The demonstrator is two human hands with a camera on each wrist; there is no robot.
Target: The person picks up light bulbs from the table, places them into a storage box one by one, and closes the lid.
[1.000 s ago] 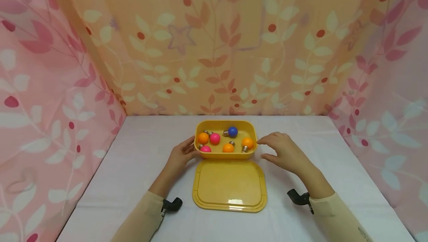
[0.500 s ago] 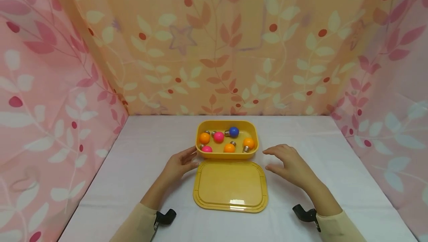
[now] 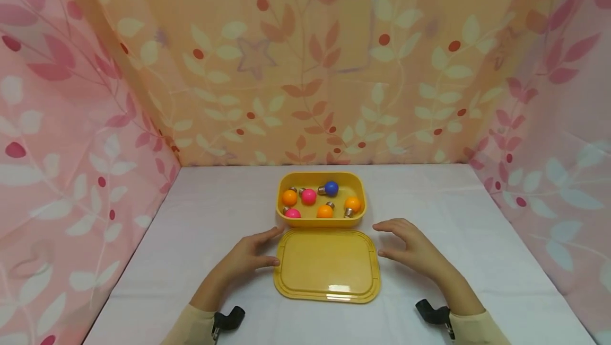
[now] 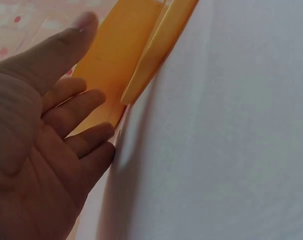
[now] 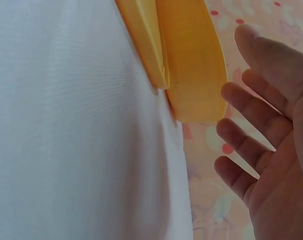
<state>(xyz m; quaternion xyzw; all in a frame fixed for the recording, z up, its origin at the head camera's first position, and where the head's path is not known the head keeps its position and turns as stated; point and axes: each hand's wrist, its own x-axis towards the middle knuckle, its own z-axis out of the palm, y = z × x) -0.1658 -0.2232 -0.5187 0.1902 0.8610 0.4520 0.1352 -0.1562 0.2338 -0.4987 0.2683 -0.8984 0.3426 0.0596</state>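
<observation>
A yellow plastic box (image 3: pixel 321 223) stands without its cover in the head view. Inside lie small light bulbs with metal screw bases: a blue bulb (image 3: pixel 331 188), two pink ones such as this pink bulb (image 3: pixel 308 196), and three orange ones such as this orange bulb (image 3: pixel 325 211). Directly in front of the box, the yellow lid (image 3: pixel 327 265) lies flat. My left hand (image 3: pixel 245 255) is at the lid's left edge, thumb and fingers spread; whether it touches the lid I cannot tell. My right hand (image 3: pixel 411 247) hovers apart from the lid's right side, fingers extended, holding nothing.
A white cloth covers the table (image 3: pixel 210 196). Patterned curtains enclose it, with an orange curtain (image 3: pixel 296 69) at the back and pink ones at both sides. A black wrist camera (image 3: pixel 230 318) sits on the left sleeve and another black camera (image 3: pixel 433 313) on the right.
Both hands have moved back from the box's sides toward me, to either side of the lid. The left hand has come off the box. Box, bulbs and lid stay in place.
</observation>
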